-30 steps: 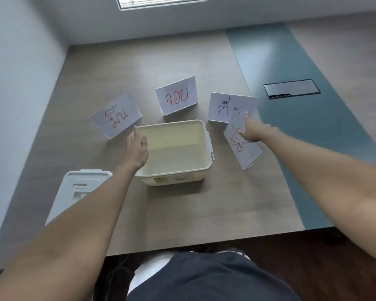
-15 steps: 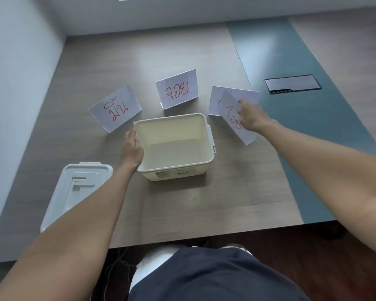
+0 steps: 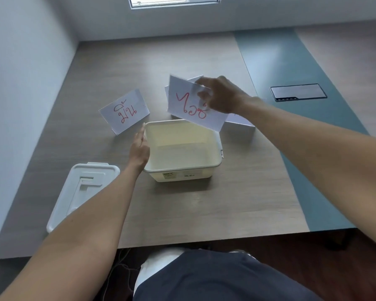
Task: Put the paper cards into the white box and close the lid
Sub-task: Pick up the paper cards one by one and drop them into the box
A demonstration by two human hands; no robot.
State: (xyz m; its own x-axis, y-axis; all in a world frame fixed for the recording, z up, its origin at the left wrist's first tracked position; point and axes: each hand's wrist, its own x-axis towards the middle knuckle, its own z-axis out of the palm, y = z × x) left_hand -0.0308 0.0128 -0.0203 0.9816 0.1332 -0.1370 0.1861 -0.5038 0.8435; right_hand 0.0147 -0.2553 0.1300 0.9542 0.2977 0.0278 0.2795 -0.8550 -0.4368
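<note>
The white box (image 3: 213, 165) stands open and empty in the middle of the wooden table. My right hand (image 3: 223, 95) holds a white paper card with red writing (image 3: 187, 105) in the air above the box's far rim. My left hand (image 3: 140, 148) rests flat against the box's left wall, fingers together. Another red-lettered card (image 3: 124, 111) stands propped at the far left of the box. A further card (image 3: 240, 121) lies partly hidden under my right forearm, and one more is mostly hidden behind the held card. The white lid (image 3: 83, 187) lies to the box's left.
A black rectangular panel (image 3: 298, 92) is set into the teal strip (image 3: 276, 61) on the table's right. A white wall runs along the left. The table's near edge is just above my lap.
My right hand has lifted the card from the table at the right and carried it left to above the box. The left hand stays on the box's side.
</note>
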